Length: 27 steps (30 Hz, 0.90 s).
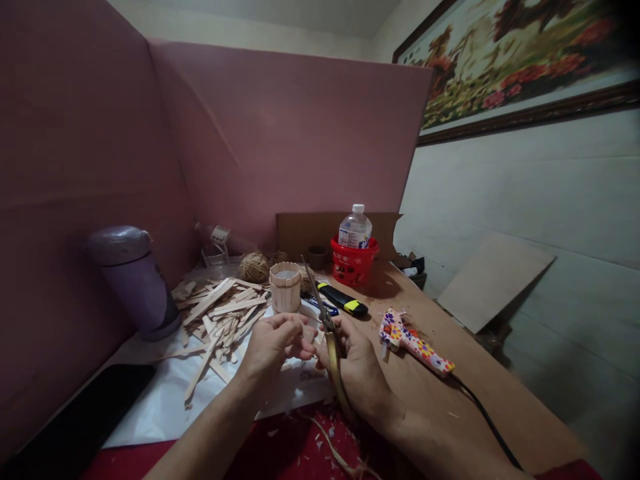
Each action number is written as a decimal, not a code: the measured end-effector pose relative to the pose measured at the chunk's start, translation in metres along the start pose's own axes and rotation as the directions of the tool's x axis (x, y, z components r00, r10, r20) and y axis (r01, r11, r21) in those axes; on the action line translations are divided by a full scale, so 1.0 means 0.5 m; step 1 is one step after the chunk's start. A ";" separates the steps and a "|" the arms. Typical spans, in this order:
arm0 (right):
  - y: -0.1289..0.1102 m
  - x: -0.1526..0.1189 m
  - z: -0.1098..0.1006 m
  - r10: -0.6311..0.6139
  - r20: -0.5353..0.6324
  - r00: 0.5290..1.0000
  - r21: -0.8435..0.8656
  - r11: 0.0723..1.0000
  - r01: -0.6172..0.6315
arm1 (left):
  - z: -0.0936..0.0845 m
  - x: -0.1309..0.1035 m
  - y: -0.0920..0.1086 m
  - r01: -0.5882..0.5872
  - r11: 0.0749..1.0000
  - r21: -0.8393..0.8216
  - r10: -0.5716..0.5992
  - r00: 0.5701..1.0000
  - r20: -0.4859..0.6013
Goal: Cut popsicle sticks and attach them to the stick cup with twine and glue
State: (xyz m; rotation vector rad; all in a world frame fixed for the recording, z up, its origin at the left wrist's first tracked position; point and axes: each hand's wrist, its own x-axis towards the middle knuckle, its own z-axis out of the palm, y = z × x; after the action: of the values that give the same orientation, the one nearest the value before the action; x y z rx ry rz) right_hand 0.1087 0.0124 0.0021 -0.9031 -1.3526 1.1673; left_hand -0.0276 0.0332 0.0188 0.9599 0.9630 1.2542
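Observation:
My right hand (357,370) is wrapped round the handles of a pair of scissors (331,347), whose blades point up and away. My left hand (275,347) is just left of it, its thumb and fingers pinched together; what they hold is too small to make out. The fingertips of both hands are close together. Just beyond them a small round cup of wooden sticks (285,288) stands upright. A loose pile of flat wooden sticks (225,320) lies to the left on a white sheet (145,400).
A purple bottle (137,287) and dark flat object (90,413) are at left. Behind are a twine ball (254,267) and red basket (353,263) holding a plastic bottle (355,230). A yellow-black cutter (343,299) and flowered glue gun (415,343) with cord lie right.

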 end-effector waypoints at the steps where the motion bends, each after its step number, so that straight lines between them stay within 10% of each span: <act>1: 0.000 -0.001 0.001 -0.001 0.002 1.000 -0.002 1.000 0.001 | 0.001 0.002 -0.001 0.005 1.000 0.015 -0.005 1.000 -0.015; 27: 0.007 0.000 -0.001 -0.004 -0.001 1.000 -0.050 0.999 0.004 | -0.002 0.004 -0.004 0.031 0.998 0.051 -0.029 0.999 -0.037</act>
State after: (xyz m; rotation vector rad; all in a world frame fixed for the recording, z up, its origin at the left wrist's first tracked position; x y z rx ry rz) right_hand 0.1090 0.0134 -0.0012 -0.9363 -1.3875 1.1343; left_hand -0.0278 0.0351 0.0163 0.9619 1.0392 1.2305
